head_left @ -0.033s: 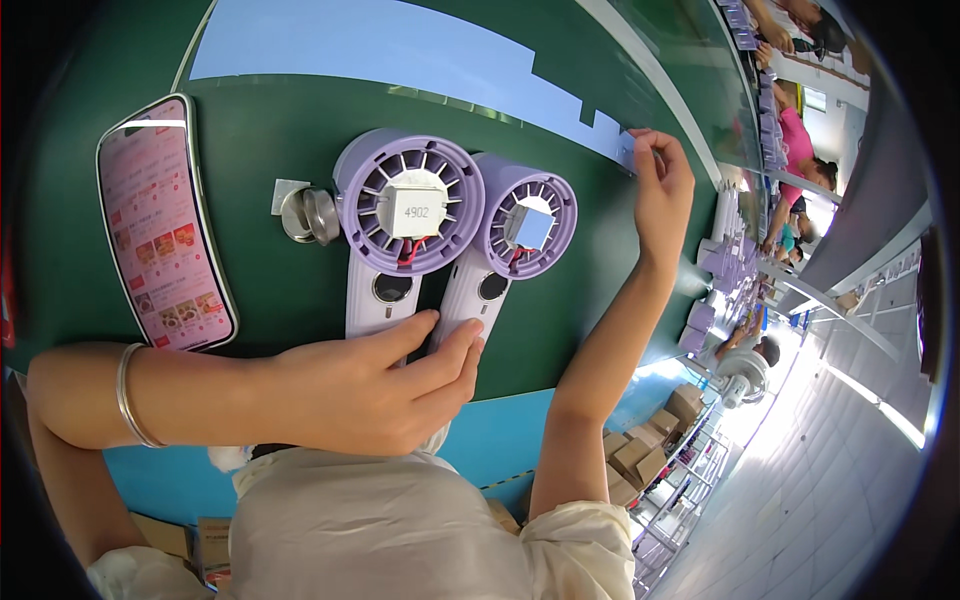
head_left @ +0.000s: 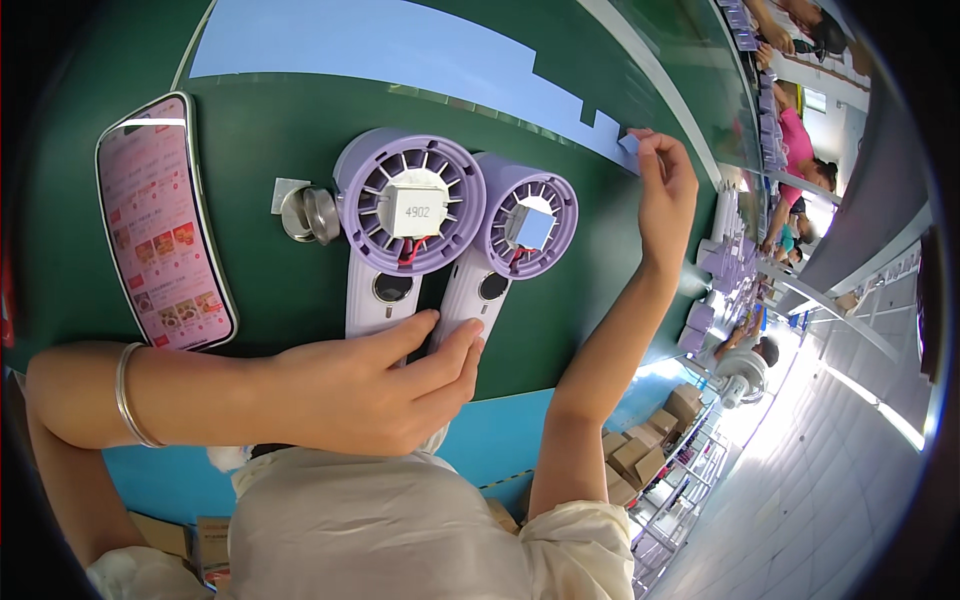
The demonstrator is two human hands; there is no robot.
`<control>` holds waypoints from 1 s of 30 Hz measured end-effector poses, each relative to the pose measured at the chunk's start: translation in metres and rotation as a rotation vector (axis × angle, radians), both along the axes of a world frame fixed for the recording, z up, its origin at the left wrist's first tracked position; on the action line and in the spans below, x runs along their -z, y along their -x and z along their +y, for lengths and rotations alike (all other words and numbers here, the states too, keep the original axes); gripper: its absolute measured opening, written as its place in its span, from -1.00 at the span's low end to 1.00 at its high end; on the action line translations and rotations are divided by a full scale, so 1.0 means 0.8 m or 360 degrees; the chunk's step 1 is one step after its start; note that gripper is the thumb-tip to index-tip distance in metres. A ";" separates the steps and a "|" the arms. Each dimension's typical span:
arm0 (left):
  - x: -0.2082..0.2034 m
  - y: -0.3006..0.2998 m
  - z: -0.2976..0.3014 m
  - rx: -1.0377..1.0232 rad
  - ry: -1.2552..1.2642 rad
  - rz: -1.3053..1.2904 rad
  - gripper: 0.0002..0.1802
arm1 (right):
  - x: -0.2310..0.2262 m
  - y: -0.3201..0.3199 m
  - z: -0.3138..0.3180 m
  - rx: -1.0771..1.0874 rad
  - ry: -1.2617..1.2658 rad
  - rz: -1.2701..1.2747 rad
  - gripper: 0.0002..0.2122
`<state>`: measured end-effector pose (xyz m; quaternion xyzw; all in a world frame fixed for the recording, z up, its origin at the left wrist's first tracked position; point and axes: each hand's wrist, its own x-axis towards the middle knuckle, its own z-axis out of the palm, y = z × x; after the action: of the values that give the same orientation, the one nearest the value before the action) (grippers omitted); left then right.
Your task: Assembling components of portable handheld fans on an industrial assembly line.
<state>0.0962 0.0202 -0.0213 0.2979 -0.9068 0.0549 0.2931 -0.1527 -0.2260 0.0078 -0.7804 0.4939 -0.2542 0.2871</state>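
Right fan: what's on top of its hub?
White block with a blue patch on its face; red wires at its lower edge. The face under the patch is covered.

Co-workers (head_left: 797,145), a green workbench (head_left: 270,285), purple fans (head_left: 413,205) and stacked cartons (head_left: 640,460) show a factory workshop.

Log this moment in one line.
left hand: on two fan handles | right hand: at raised blue piece, blue sheet's end | phone: screen lit
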 end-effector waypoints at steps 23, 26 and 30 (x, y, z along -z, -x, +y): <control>0.005 0.014 0.005 -0.0082 -0.0060 0.0139 -0.71 | -0.057 -0.159 0.150 -0.0836 -0.0064 -0.0188 -0.72; 0.002 0.013 0.005 -0.0034 -0.0086 0.0035 -0.59 | -0.060 -0.160 0.155 -0.0575 -0.0187 -0.0250 -0.73; 0.002 0.012 0.006 -0.0050 -0.0063 0.0018 -0.58 | -0.056 -0.159 0.153 -0.0641 -0.0168 -0.0363 -0.74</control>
<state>0.0868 0.0247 -0.0227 0.3182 -0.9013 0.0400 0.2912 -0.0251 -0.1035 0.0528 -0.8133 0.3051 -0.2521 0.4264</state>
